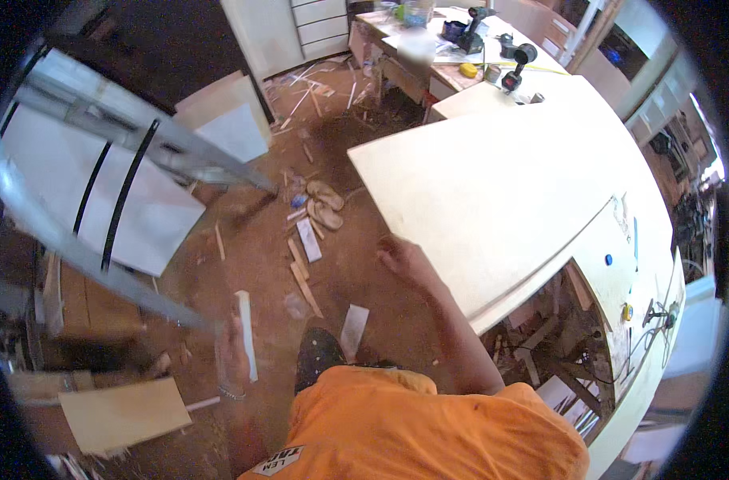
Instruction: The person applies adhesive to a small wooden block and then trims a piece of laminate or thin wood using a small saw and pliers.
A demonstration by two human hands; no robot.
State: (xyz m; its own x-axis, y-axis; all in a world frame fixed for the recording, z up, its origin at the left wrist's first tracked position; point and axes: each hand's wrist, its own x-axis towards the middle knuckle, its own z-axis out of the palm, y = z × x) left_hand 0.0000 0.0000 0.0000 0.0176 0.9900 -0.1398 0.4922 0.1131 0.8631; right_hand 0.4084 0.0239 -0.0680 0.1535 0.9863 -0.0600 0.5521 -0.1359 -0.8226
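My right hand (pixel 400 260) is at the left edge of a large cream-white panel (pixel 492 192), with the forearm in front of the panel's near part. Its fingers look curled; I cannot make out anything in them, or whether they touch the edge. Low on the left, my left hand (pixel 231 356) hangs over the floor, smeared by motion, with a bracelet at the wrist. Next to it is a narrow white strip (pixel 247 336); whether the hand touches it cannot be told.
A metal ladder (pixel 172 148) stands at the left by white boards. Sandals (pixel 325 206), wood offcuts (pixel 300 268) and a white piece (pixel 354 330) lie on the brown floor (pixel 252 216). Cordless drills (pixel 518 68) and a yellow tape measure (pixel 467 70) rest on the far worktable.
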